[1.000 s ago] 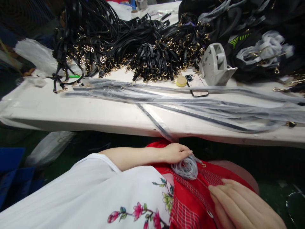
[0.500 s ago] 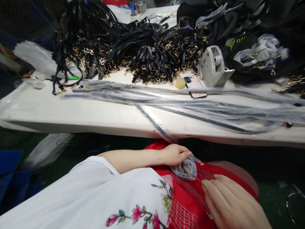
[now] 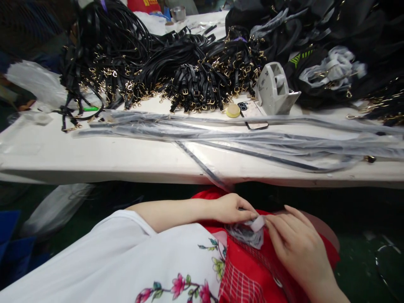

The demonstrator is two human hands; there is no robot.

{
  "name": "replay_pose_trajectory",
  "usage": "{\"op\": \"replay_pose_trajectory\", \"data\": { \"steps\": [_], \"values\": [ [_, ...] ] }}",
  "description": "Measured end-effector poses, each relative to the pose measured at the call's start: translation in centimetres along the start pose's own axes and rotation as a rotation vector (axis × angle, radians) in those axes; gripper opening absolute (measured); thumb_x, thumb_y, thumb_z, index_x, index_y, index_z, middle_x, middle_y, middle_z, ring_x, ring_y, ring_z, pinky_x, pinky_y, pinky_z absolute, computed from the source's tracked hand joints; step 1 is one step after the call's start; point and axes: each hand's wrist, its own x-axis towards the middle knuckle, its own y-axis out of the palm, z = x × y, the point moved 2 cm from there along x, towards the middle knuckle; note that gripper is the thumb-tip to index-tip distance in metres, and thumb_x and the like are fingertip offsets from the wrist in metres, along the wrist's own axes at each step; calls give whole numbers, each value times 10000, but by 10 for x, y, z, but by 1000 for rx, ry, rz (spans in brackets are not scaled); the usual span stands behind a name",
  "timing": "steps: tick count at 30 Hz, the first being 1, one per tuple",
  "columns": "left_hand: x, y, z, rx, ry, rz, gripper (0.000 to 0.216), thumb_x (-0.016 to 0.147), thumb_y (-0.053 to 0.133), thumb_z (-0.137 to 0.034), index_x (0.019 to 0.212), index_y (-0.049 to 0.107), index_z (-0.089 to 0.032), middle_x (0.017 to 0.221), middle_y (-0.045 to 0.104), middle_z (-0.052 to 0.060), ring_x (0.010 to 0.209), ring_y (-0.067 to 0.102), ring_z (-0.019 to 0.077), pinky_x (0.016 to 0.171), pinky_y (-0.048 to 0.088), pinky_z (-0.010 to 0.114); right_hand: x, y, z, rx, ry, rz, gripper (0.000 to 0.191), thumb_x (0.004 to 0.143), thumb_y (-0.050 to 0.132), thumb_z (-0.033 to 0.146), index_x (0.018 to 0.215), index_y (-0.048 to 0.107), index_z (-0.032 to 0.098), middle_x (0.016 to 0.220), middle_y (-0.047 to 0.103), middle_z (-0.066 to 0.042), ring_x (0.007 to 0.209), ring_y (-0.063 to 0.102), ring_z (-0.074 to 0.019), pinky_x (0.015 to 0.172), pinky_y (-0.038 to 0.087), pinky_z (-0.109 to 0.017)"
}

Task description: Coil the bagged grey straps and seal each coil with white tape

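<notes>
On my red-clad lap lies a coiled strap in clear plastic wrap (image 3: 245, 232). My left hand (image 3: 232, 208) rests on top of the coil with its fingers curled over it, holding it down. My right hand (image 3: 295, 244) has come up against the coil's right side, its fingertips pinching a small pale flap of the wrap (image 3: 257, 223). A long wrapped strap (image 3: 202, 166) hangs from the white table's edge down toward my left hand.
The white table (image 3: 94, 155) carries long plastic-sleeved straps (image 3: 252, 141), heaps of black straps with gold buckles (image 3: 176, 71), a grey tape dispenser (image 3: 273, 90), a yellow disc (image 3: 233, 110) and dark bags (image 3: 331, 50) at the right. Blue crates (image 3: 12, 235) sit on the floor left.
My right hand moved up and left from the lap to the coil and took hold of a flap of its wrap. The left hand stayed on the coil.
</notes>
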Motion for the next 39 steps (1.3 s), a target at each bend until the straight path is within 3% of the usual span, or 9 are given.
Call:
{"op": "replay_pose_trajectory", "data": {
  "steps": [3, 8, 13, 16, 18, 21, 25, 29, 39],
  "values": [
    [-5, 3, -8, 56, 83, 6, 286, 903, 552, -309, 973, 748, -112, 888, 739, 44, 786, 650, 144, 739, 491, 194, -2, 11, -10, 148, 181, -21, 185, 960, 511, 245, 876, 674, 216, 835, 732, -34, 764, 666, -185, 999, 445, -455],
    [-9, 9, -8, 73, 225, -97, 302, 873, 617, -398, 878, 747, -125, 845, 725, 40, 756, 642, 128, 710, 474, 172, -11, 37, -29, 668, 676, 168, 450, 928, 472, 552, 777, 722, 209, 739, 735, -63, 690, 680, -218, 634, 535, -298],
    [-11, 11, -13, 95, 341, -117, 247, 884, 606, -322, 866, 752, -123, 864, 704, 64, 804, 639, 140, 773, 479, 194, -12, 56, -29, 1160, 928, 207, 495, 821, 577, 640, 780, 747, 177, 683, 723, -63, 706, 687, -256, 683, 553, -359],
    [-12, 10, -17, 134, 300, -223, 181, 842, 657, -292, 830, 754, -139, 929, 663, 73, 906, 614, 163, 850, 474, 217, -9, 57, -25, 1245, 930, 180, 438, 749, 705, 580, 831, 750, 152, 710, 721, -56, 656, 655, -223, 613, 521, -307],
    [-11, 9, -17, 174, 208, -279, 160, 819, 681, -299, 815, 749, -154, 945, 636, 62, 917, 598, 167, 851, 474, 226, -6, 52, -24, 1051, 861, 132, 381, 778, 694, 534, 812, 757, 159, 732, 719, -49, 677, 647, -214, 619, 507, -285],
    [-9, 10, -16, 172, 53, -230, 184, 845, 634, -318, 850, 736, -166, 868, 661, 21, 830, 605, 149, 772, 478, 215, -2, 41, -25, 793, 755, 89, 335, 828, 639, 489, 833, 773, 181, 791, 732, -53, 767, 669, -241, 694, 526, -296],
    [-6, 12, -15, 142, -72, -202, 235, 855, 601, -356, 869, 733, -162, 792, 702, -3, 751, 618, 143, 667, 459, 198, 1, 28, -26, 865, 678, 143, 399, 906, 534, 498, 891, 775, 180, 841, 746, -70, 783, 686, -243, 726, 552, -310],
    [-7, 16, -20, 176, 0, -229, 227, 847, 593, -358, 899, 727, -182, 837, 719, 12, 784, 638, 158, 677, 462, 207, 1, 17, -27, 922, 655, 176, 360, 894, 581, 480, 963, 774, 184, 941, 760, -85, 903, 696, -269, 814, 552, -324],
    [-14, 22, -23, 337, 8, -287, 371, 783, 642, -418, 1061, 530, -199, 930, 698, 60, 774, 643, 210, 661, 483, 280, 7, 22, -29, 1016, 705, 436, 270, 848, 645, 434, 799, 675, 170, 755, 704, -24, 709, 632, -185, 656, 512, -269]
  ]
}}
